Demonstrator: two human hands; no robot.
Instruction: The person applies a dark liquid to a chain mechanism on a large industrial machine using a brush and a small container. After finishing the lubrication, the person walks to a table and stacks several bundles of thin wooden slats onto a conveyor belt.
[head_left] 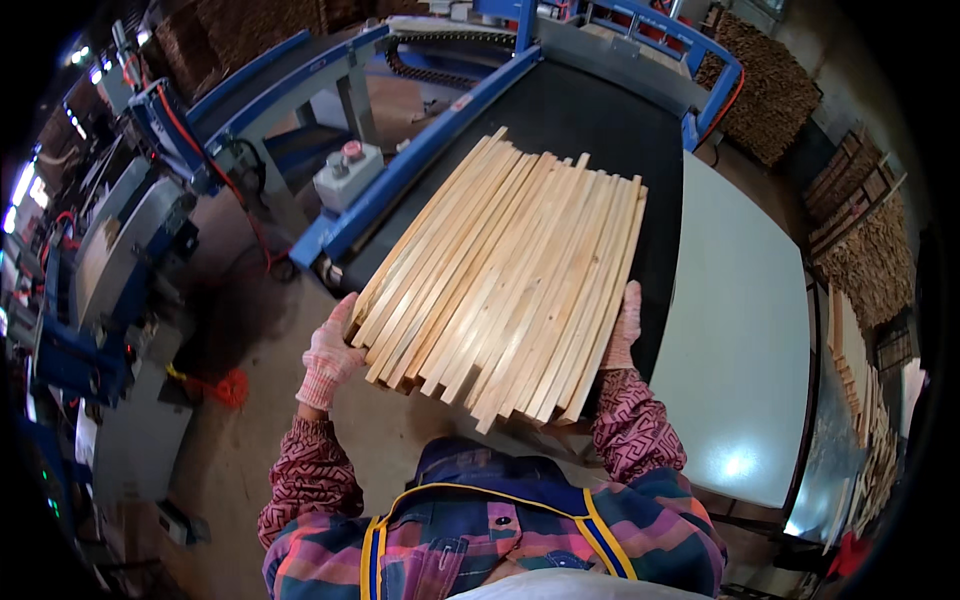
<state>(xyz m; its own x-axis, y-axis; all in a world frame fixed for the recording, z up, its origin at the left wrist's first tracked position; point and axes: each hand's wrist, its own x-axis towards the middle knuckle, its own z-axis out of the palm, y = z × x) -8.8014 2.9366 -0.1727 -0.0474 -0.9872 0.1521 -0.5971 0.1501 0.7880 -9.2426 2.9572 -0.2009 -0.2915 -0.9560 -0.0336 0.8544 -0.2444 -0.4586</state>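
A wide bundle of pale wooden strips lies side by side over the near end of a black conveyor belt, its near ends uneven and jutting past the belt's edge. My left hand, in a pinkish knit glove, grips the bundle at its near left corner, thumb near the strip ends. My right hand, gloved the same way, presses along the right side with its fingers pointing forward. Both hands squeeze the strips between them. The undersides of the strips and part of the right fingers are hidden.
Blue rails edge the belt, with a grey control box bearing a red button at left. A pale smooth table adjoins the belt on the right. Stacked wood stands behind. Machinery and an orange-red coil lie left.
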